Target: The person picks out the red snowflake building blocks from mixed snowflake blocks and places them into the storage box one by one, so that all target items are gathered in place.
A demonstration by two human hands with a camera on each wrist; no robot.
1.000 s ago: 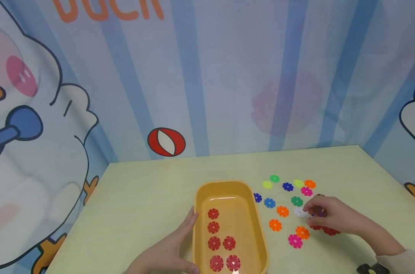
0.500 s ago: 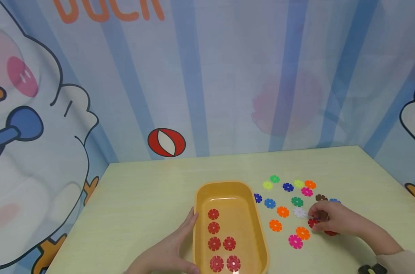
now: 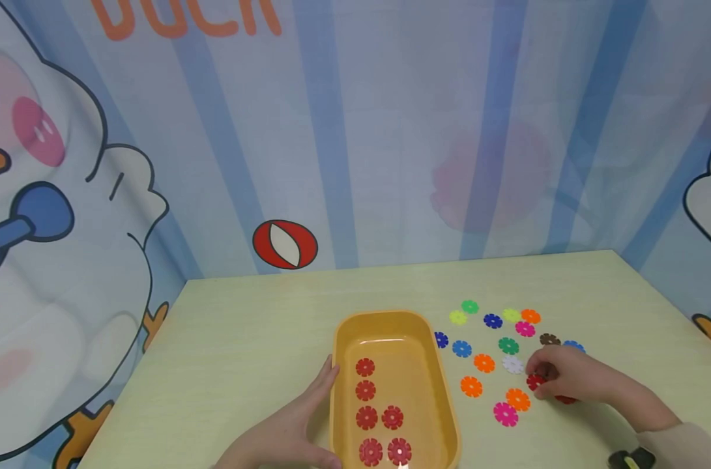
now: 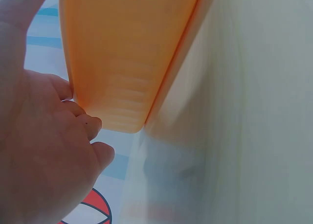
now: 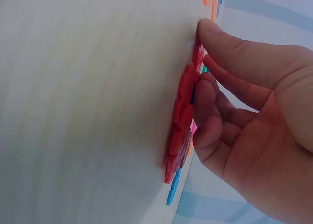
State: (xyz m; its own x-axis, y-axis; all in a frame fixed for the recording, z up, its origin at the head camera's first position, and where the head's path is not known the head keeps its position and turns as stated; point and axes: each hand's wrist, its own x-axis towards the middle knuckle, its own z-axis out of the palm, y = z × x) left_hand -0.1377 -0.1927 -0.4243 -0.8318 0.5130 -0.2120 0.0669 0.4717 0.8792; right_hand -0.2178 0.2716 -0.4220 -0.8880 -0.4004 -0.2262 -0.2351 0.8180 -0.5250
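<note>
A right hand [image 3: 569, 378] pinched a thin, light, stiff red disc [image 3: 534, 382] by its notched edge while the left hand [image 3: 290, 433], fingers straight, steadied the tray [image 3: 449, 417].

Cut-off orange letters, seemingly "DUCK", stand on the backdrop [image 3: 390, 130].

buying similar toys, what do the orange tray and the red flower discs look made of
Orange tray: likely moulded plastic, smooth and slightly glossy, with light reflecting off its floor and light passing through its wall in the left wrist view. Red flower discs: probably rigid plastic, thin, notched, uniformly coloured; finish matte to semi-gloss.
</note>
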